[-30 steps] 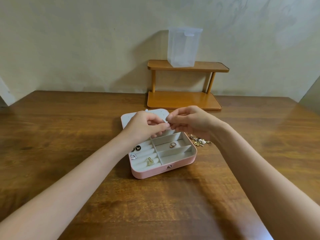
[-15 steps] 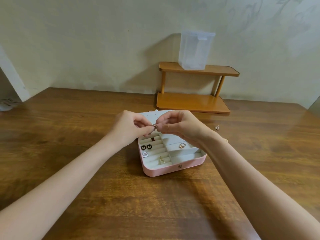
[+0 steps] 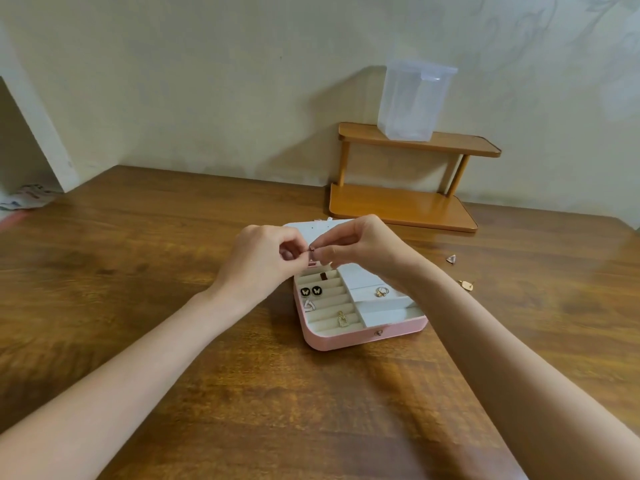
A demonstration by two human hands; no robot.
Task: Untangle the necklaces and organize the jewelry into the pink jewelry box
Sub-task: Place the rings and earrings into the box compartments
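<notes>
A pink jewelry box [image 3: 363, 336] lies open on the wooden desk [image 3: 138, 271], its cream slots holding a pair of black butterfly studs [image 3: 310, 291], a silver triangle earring [image 3: 309, 305] and a gold drop earring [image 3: 342, 319], with a gold ring [image 3: 381, 292] in a compartment on the right side. Just above the box's rear, the left hand [image 3: 258, 263] and right hand [image 3: 360, 247] meet, fingers of both pinching one small dark piece of jewelry [image 3: 312, 250], too tiny to identify. To the right on the desk lie another triangle earring [image 3: 451, 259] and a small gold piece [image 3: 466, 285]. Behind stands a two-tier wooden shelf [image 3: 405, 206] carrying a clear plastic container [image 3: 414, 100].
</notes>
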